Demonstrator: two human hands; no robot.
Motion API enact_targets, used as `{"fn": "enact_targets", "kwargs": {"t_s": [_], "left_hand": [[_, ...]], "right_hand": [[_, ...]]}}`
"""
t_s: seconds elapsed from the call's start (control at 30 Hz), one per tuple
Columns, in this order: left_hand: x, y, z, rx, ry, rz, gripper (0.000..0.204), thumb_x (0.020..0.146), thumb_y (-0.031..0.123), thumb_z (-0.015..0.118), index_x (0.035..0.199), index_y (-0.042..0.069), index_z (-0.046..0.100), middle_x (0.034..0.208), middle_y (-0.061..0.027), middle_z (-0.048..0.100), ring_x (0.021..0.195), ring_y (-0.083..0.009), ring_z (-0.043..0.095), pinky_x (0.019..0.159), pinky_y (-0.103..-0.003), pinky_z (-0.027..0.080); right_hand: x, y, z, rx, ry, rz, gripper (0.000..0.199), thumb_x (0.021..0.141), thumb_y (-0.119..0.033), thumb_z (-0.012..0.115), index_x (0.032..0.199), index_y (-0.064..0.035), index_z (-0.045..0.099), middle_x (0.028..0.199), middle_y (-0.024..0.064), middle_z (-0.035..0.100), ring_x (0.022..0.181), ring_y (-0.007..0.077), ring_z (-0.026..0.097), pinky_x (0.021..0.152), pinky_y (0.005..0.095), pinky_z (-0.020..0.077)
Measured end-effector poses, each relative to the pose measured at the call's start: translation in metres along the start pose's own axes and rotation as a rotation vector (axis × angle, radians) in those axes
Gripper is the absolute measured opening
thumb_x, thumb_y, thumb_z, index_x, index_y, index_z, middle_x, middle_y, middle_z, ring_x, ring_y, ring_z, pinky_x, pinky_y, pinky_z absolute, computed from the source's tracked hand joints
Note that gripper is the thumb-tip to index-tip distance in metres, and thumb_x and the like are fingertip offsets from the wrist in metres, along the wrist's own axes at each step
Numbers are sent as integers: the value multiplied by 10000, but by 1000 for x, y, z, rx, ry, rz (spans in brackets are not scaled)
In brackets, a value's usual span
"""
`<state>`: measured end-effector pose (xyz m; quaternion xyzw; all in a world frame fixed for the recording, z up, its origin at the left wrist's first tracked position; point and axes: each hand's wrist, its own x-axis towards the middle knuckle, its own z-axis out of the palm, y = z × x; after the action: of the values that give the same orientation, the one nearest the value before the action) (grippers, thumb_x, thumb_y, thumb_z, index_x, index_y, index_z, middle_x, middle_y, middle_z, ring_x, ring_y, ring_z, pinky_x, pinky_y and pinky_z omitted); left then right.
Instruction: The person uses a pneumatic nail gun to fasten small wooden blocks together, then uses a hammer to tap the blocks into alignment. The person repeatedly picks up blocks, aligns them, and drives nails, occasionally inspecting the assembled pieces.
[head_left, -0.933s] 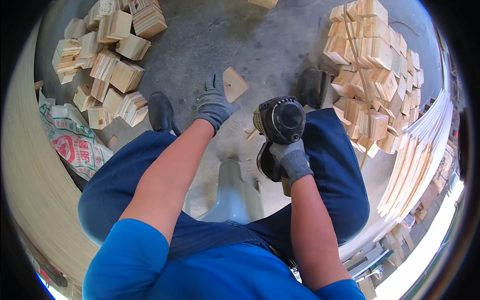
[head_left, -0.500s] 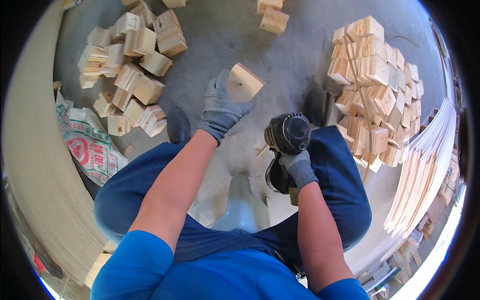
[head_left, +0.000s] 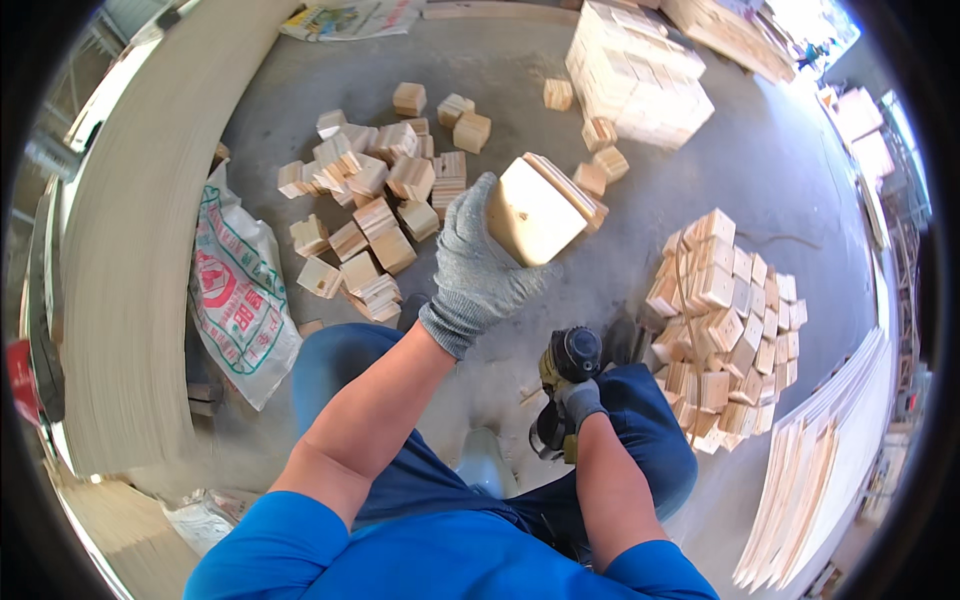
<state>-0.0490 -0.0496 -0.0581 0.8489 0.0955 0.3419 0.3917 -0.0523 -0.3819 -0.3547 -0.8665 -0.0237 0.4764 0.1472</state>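
Note:
My left hand, in a grey knit glove, is closed around a layered plywood block and holds it up above the floor. The block's broad pale face, with a small dark spot, is turned toward me. Lower and to the right, my gloved right hand grips a black and tan nail gun by its handle, beside my right knee. The gun's round black cap points up, and the block and gun are apart. Much of the gun's handle is hidden by my hand.
Loose wooden blocks lie scattered ahead on the left. To the right stands a stacked pile of blocks with a hose across it. Thin boards lean beyond. A printed white sack sits left; another block stack stands far off.
My left hand has raised the block closer to the camera. The view has tilted up, bringing in the far block stack. The nail gun stays in my right hand near the knee.

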Motion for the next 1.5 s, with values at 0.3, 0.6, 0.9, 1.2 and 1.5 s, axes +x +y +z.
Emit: {"fn": "enact_targets", "kwargs": {"t_s": [0.3,0.6,0.9,1.2,1.5], "left_hand": [[5,19,-69,-83,47,8,1217,621,459,983,1551,37,321,1446,-191,478,1335,-356,511,1160,-481,433],[14,-7,-70,-69,138,9,1149,639,418,963,1529,31,348,1406,-198,506,1306,-365,529,1128,-495,453],[28,-4,-61,-183,205,-15,1097,646,368,978,1497,17,382,1385,-179,477,1284,-319,545,1079,-449,503],[29,-12,-62,-49,263,-16,1107,679,428,977,1500,38,346,1390,-183,506,1259,-305,580,1095,-442,496],[35,-3,-57,-481,252,-156,1147,694,315,987,1556,42,282,1464,-156,426,1371,-294,506,1145,-420,498]], "right_hand": [[27,12,10,-510,-23,-110,643,894,-365,672,1514,-277,524,1661,-59,415,1494,205,420,1268,309,265],[-25,-19,19,284,45,130,39,821,-77,743,814,-53,713,633,125,671,505,282,663,499,401,543],[-28,-18,-4,-99,-160,-240,635,1034,-345,445,1646,-251,304,1739,25,231,1594,233,225,1317,370,182],[7,-16,17,-801,-38,-327,780,902,-289,622,1633,-269,350,1742,-4,247,1599,217,223,1318,331,150],[45,25,30,-647,68,-328,729,911,-270,615,1606,-264,394,1705,7,329,1556,215,323,1298,324,215]]}}
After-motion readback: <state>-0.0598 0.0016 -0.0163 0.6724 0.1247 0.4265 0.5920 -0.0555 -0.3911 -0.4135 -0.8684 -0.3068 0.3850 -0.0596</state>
